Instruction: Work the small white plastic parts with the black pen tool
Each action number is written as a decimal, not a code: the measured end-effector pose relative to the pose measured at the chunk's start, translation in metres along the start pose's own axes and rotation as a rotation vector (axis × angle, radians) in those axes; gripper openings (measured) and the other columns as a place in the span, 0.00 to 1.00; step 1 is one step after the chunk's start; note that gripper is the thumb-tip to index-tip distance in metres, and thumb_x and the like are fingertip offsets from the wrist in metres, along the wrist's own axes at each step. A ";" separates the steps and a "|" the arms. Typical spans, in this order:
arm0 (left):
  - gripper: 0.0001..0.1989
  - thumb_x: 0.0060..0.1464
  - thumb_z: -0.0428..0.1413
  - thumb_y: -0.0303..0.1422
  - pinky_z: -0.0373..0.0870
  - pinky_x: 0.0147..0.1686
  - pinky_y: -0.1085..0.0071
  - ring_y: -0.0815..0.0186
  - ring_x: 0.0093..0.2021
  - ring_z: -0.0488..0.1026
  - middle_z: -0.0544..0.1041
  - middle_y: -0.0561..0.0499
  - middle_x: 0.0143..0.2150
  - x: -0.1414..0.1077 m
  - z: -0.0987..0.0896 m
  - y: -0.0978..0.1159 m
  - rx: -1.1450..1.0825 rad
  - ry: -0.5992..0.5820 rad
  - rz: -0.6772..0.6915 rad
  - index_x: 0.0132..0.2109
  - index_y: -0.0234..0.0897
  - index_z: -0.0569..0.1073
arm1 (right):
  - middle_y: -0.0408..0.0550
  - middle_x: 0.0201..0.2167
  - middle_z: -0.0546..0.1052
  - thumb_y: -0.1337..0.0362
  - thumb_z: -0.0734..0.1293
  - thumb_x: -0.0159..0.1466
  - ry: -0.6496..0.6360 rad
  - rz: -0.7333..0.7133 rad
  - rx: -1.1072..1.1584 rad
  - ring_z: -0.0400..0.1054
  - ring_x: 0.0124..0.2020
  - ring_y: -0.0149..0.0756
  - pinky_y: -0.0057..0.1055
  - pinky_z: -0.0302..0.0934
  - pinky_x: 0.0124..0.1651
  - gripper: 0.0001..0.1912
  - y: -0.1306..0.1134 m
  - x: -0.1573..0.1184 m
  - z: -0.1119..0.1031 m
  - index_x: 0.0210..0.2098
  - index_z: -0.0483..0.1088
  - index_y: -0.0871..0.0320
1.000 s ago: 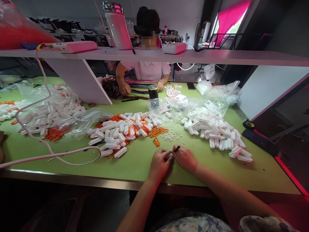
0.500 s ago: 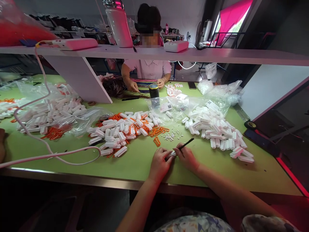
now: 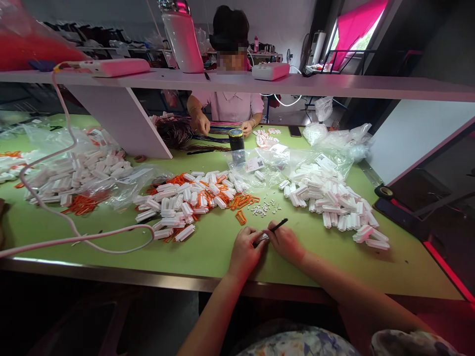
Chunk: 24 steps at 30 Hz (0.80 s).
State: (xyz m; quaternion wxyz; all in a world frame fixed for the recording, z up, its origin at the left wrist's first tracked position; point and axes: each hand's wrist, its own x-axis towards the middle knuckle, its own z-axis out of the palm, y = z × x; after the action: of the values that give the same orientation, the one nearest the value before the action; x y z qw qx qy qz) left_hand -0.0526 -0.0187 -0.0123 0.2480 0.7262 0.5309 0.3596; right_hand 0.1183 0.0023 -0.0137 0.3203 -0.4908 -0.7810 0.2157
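My left hand (image 3: 245, 252) is closed around a white plastic connector housing (image 3: 261, 239), mostly hidden by the fingers. Against its right end, my right hand (image 3: 286, 244) pinches a thin black stick-like tool (image 3: 279, 225) whose dark end points up and to the right. The tool's other end is hidden behind the fingers. Just beyond the hands lie small white pins (image 3: 262, 208) and a loose orange clip (image 3: 241, 217). A heap of white housings mixed with orange clips (image 3: 185, 202) is to the left, and a pile of white housings (image 3: 334, 200) to the right.
Clear plastic bags (image 3: 256, 168) lie behind the piles. A black can (image 3: 236, 141) stands near a co-worker (image 3: 230, 106) handling wires across the table. A shelf (image 3: 222, 83) spans the table, carrying a bottle (image 3: 184, 42). A white cable (image 3: 111, 232) loops at the left.
The black tool in my right hand has shifted down and left, its dark end now closer to the fingers. My left hand stays put. The co-worker's hand across the table has lifted slightly.
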 end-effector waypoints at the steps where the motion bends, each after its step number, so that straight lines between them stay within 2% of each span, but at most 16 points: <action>1: 0.06 0.58 0.60 0.30 0.69 0.42 0.66 0.60 0.41 0.71 0.73 0.49 0.35 0.000 0.000 -0.001 0.002 0.000 0.000 0.41 0.40 0.82 | 0.46 0.26 0.73 0.57 0.59 0.72 -0.027 -0.010 -0.034 0.68 0.29 0.36 0.29 0.58 0.34 0.14 -0.001 0.001 0.000 0.32 0.65 0.54; 5: 0.06 0.58 0.59 0.30 0.69 0.43 0.65 0.60 0.41 0.71 0.73 0.49 0.34 0.000 0.000 -0.002 0.007 -0.004 0.002 0.40 0.40 0.82 | 0.47 0.26 0.73 0.57 0.60 0.72 -0.039 -0.020 -0.055 0.67 0.28 0.36 0.30 0.59 0.34 0.15 -0.002 0.004 0.002 0.29 0.64 0.54; 9: 0.08 0.59 0.59 0.33 0.70 0.43 0.64 0.59 0.41 0.72 0.74 0.48 0.35 0.000 -0.001 0.000 0.009 -0.002 0.007 0.43 0.40 0.82 | 0.43 0.24 0.71 0.55 0.58 0.72 0.067 0.056 0.177 0.66 0.26 0.35 0.30 0.61 0.33 0.16 0.003 0.002 0.001 0.30 0.63 0.53; 13: 0.08 0.60 0.59 0.34 0.70 0.42 0.64 0.59 0.40 0.72 0.74 0.48 0.35 0.000 0.000 0.000 0.024 -0.003 0.015 0.43 0.42 0.82 | 0.41 0.23 0.70 0.53 0.58 0.72 0.058 0.094 0.320 0.65 0.25 0.34 0.29 0.63 0.32 0.17 0.003 0.002 -0.002 0.28 0.62 0.53; 20: 0.07 0.59 0.60 0.33 0.70 0.42 0.65 0.60 0.41 0.72 0.74 0.48 0.35 0.001 -0.001 0.002 0.016 -0.003 0.010 0.43 0.41 0.82 | 0.42 0.24 0.71 0.54 0.59 0.71 0.058 0.083 0.281 0.67 0.27 0.35 0.30 0.63 0.34 0.16 0.003 0.002 0.000 0.29 0.62 0.53; 24: 0.07 0.59 0.60 0.32 0.69 0.42 0.65 0.60 0.40 0.71 0.74 0.49 0.35 0.001 -0.001 0.002 0.002 -0.003 0.006 0.43 0.40 0.82 | 0.43 0.25 0.72 0.56 0.59 0.72 0.046 0.053 0.167 0.68 0.28 0.36 0.30 0.62 0.34 0.15 0.003 -0.001 0.001 0.31 0.63 0.53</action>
State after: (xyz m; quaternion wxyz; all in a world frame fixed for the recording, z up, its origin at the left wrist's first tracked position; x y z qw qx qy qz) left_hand -0.0522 -0.0187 -0.0098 0.2470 0.7285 0.5288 0.3586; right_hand 0.1195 0.0030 -0.0170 0.3722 -0.4878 -0.7395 0.2770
